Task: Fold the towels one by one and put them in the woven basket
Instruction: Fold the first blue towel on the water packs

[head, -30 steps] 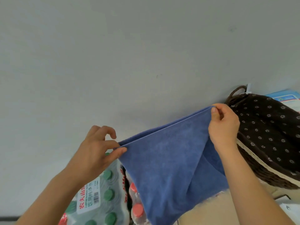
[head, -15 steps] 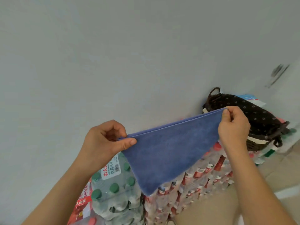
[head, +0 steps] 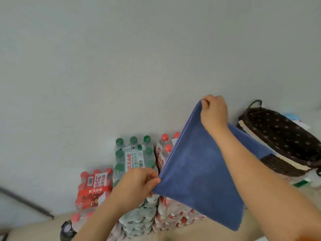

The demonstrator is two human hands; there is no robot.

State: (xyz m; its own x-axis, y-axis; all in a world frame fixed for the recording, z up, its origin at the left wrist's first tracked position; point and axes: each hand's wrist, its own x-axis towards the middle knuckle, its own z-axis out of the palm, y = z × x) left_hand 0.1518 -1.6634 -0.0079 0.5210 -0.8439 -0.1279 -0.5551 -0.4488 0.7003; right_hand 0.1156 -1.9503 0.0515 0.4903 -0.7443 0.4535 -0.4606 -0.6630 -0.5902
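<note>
Blue towel (head: 199, 174) up in the air, doubled over; right hand (head: 214, 110) fingers pinched shut on its top corner, left hand (head: 139, 185) fingers pinched on the lower-left corner. Woven basket (head: 281, 141), dotted dark liner, sits to the right of the right fingers w/ towel edge overlapping its rim; packs of water bottles (head: 133, 159) behind the left fingers.

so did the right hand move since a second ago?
Yes. The right hand rose and swung left, away from the woven basket rim it was next to, tilting the blue towel.
</note>
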